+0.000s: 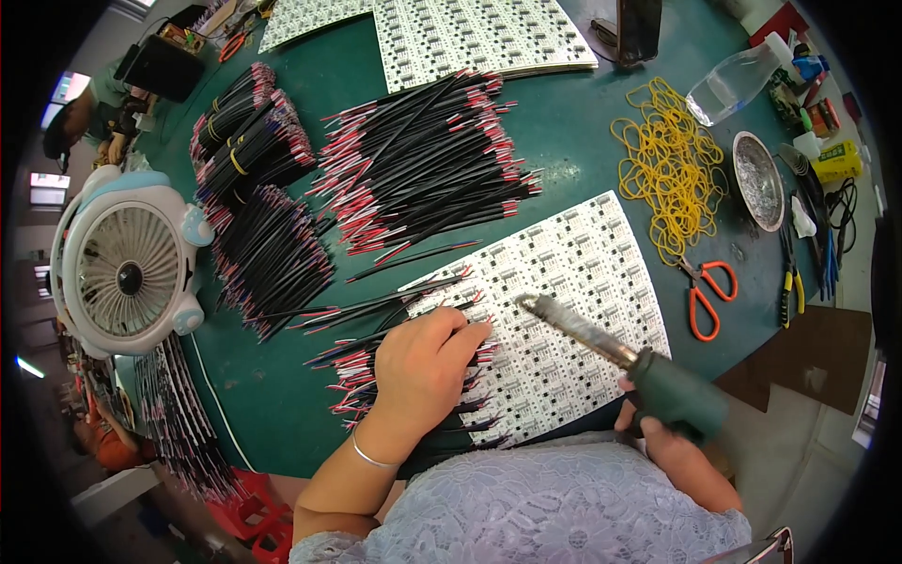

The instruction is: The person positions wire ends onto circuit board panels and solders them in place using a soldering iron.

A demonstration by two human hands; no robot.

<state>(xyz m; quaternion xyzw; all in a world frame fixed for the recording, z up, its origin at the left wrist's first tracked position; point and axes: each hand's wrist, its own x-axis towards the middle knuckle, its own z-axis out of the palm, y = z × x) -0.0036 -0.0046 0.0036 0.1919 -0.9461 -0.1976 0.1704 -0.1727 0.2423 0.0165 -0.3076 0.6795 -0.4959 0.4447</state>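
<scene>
A white circuit board panel (573,310) with rows of small dark parts lies tilted on the green table. Along its left edge lie thin black wires (352,385) with red and white ends, several reaching onto the board. Over these wires my left hand (423,362) is closed, thumb and fingers pinched on a wire at the board's edge; the wire is mostly hidden under the hand. At the lower right, my right hand (672,456) grips a soldering iron (681,395) by its dark green handle. Its metal tip is over the board, right of my left fingers.
Wire heaps (423,160) lie beyond the board, with bundled wires (244,141) further left. More board panels (479,38) are stacked at the back. To the right are yellow rubber bands (667,160), orange-handled scissors (705,291), a metal bowl (757,179) and a clear bottle (738,83). A fan (129,273) stands left.
</scene>
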